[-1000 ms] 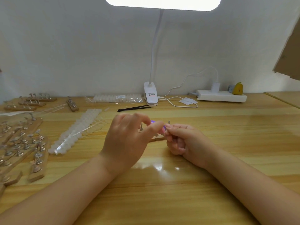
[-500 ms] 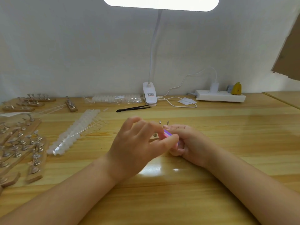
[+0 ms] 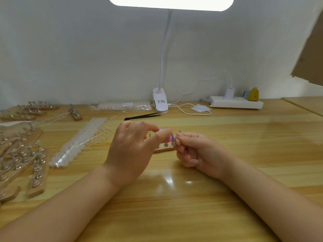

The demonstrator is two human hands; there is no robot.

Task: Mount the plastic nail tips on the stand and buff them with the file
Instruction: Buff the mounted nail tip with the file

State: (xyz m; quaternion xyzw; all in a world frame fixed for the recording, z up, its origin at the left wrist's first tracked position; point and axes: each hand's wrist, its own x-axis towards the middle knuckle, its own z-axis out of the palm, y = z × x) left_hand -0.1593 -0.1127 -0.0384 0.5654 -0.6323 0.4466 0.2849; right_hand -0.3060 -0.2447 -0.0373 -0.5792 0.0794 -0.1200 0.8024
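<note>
One stand (image 3: 163,149) in work at table centre, mostly hidden behind hands; mounted tip count unreadable. Est. mid-task: buffing under way, strips of nail tips (image 3: 78,142) at 9 o'clock not yet mounted. Left hand (image 3: 132,151) pinches pink/purple file (image 3: 168,137) betw. thumb and fingers. Right hand (image 3: 194,151) curled, fingertips pinched at stand's 3 o'clock end; held item too small to tell. File touching right fingertips, directly over stand.

— Where could a hand pass?

— Right of the right hand (image 3: 194,151) the tabletop (image 3: 262,145) lies bare back to the power strip (image 3: 236,103), and the near edge is bare too.

— And the left?

— Crowded: wooden stands with metal pegs (image 3: 22,154), then strips of nail tips (image 3: 78,142). Tweezers (image 3: 141,116) and the lamp clamp (image 3: 160,102) block the rear; the stand (image 3: 163,148) between the hands is probably touching both.
</note>
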